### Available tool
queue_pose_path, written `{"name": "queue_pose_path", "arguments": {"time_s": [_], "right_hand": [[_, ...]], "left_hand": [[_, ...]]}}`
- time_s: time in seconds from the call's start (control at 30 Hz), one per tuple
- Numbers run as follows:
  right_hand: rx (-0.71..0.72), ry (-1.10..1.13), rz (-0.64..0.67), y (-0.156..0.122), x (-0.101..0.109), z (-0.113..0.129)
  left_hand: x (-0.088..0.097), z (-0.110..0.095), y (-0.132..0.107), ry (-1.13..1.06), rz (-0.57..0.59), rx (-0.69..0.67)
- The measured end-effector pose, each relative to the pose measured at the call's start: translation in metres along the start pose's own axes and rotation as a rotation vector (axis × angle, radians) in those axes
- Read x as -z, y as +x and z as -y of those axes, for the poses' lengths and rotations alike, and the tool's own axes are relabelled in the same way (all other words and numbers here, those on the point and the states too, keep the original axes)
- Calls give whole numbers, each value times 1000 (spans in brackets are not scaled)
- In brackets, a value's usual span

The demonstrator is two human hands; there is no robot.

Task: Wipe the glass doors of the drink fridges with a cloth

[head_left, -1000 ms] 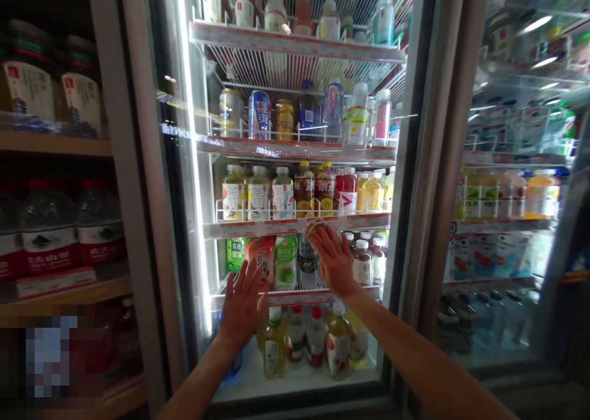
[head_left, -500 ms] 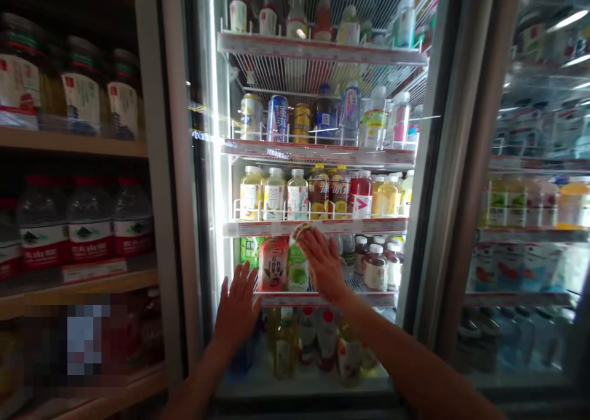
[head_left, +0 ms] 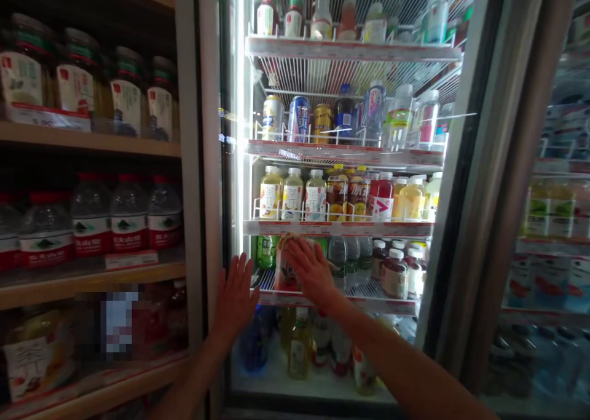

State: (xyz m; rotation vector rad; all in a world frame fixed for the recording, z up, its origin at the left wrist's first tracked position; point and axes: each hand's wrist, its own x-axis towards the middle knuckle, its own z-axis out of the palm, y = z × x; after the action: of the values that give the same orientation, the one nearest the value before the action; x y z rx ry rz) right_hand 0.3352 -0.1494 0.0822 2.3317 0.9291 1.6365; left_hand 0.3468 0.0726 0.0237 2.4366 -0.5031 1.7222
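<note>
My right hand (head_left: 310, 271) lies spread over a light tan cloth (head_left: 289, 238) and presses it toward the glass door (head_left: 369, 346) of a lit drinks cooler. Only the cloth's edges show past the fingertips and beside the thumb. Behind that hand, a red drink pack on the lower shelf is partly covered. To the left, my left hand (head_left: 235, 300) is open with fingers raised, by the door's left edge. It holds nothing; whether its palm touches the glass I cannot tell.
Inside the cooler, wire shelves hold bottles and cans, among them a blue can (head_left: 299, 118). A wooden shelf unit (head_left: 92, 138) with water bottles (head_left: 90, 217) stands at left. At right are a metal door frame (head_left: 495, 180) and another stocked cooler.
The view has turned left, so the shelves sit further right. My right hand and the cloth have slid left across the door, from the green pack to the red one.
</note>
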Motion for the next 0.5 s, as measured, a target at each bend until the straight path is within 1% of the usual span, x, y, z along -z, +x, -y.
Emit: {"name": "queue_pose_path", "arguments": {"time_s": [0.1, 0.17, 0.23, 0.3, 0.37, 0.43, 0.5], "right_hand": [[201, 43, 51, -23, -10, 24], [262, 59, 64, -25, -14, 32], [225, 55, 34, -8, -13, 31], [117, 38, -9, 21, -13, 27], [37, 35, -16, 45, -15, 28], [53, 57, 24, 51, -21, 39], [149, 94, 81, 38, -30, 60]], "left_hand": [[1, 10, -4, 18, -2, 10], [2, 18, -8, 45, 4, 23], [5, 26, -11, 60, 10, 38], [8, 33, -14, 61, 4, 48], [13, 40, -17, 60, 1, 57], [17, 45, -22, 71, 9, 65], [21, 50, -30, 92, 18, 62]]}}
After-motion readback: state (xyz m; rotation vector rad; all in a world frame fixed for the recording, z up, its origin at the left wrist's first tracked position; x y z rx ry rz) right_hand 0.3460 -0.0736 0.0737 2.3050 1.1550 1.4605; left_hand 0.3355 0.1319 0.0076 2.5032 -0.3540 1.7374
